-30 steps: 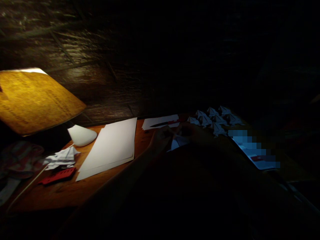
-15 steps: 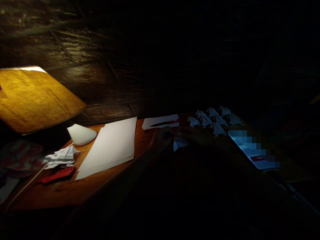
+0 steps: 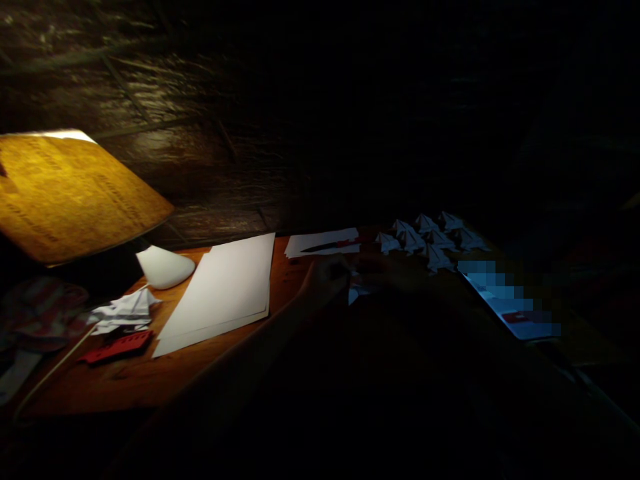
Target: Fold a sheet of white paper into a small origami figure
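My left hand point(image 3: 331, 272) is curled at the left side of a small folded paper point(image 3: 356, 292), its fingers closed on it. Darkness covers most of my right hand point(image 3: 393, 272), which lies at the paper's other side; its fingers do not show clearly. Behind my hands, a knife point(image 3: 327, 247) with a dark blade and a red handle rests on a small stack of white paper point(image 3: 297, 247). Several folded paper figures point(image 3: 411, 240) stand grouped at the back right, beyond my right hand.
Large white sheets point(image 3: 220, 293) lie left of my hands on the wooden table point(image 3: 190, 377). Further left are a lamp with a yellow shade point(image 3: 75, 200) and white base point(image 3: 165, 267), crumpled striped paper point(image 3: 125, 312) and a red object point(image 3: 117, 348). A lit, pixelated screen point(image 3: 510, 303) lies right.
The folded paper has turned between my hands, and less of it shows now. My hands have shifted slightly around it; the things on the table stay in place.
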### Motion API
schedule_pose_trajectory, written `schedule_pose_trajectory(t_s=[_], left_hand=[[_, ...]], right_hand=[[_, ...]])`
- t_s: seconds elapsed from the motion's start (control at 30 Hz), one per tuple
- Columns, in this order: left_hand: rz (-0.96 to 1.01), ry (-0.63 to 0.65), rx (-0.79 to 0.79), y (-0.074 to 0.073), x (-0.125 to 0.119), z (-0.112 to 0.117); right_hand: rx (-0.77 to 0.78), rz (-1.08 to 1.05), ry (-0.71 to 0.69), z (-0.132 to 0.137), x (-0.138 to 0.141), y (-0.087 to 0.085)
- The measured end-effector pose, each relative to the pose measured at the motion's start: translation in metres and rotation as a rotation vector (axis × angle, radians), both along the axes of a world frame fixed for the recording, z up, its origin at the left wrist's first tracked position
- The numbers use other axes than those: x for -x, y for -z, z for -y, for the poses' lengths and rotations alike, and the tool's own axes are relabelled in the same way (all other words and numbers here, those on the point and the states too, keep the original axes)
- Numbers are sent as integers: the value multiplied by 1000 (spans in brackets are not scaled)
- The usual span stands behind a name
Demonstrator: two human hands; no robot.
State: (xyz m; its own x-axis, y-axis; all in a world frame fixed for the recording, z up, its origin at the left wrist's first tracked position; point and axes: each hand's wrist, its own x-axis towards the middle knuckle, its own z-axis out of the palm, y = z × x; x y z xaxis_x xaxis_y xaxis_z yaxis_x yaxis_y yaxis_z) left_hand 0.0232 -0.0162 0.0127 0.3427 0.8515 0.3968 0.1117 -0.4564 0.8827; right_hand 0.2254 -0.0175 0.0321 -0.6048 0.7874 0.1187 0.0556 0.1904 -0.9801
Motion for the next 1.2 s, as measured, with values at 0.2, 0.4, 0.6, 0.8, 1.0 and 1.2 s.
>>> schedule_pose_trajectory(t_s=[0.2, 0.4, 0.6, 0.8, 1.0, 1.2], left_hand=[[27, -30, 74, -4, 0, 3], [8, -9, 77, -16, 2, 7], [-10, -53, 34, -16, -3, 7], [49, -70, 70, -13, -6, 6], [90, -124, 50, -15, -6, 6], [100, -162, 45, -16, -6, 5]], right_hand=[[21, -15, -15, 0, -1, 3], [60, -30, -7, 3, -1, -3], [40, -97, -16, 2, 1, 3], [-8, -90, -4, 3, 2, 0], [-52, 69, 114, 12, 3, -16], [-65, 137, 150, 15, 2, -23]])
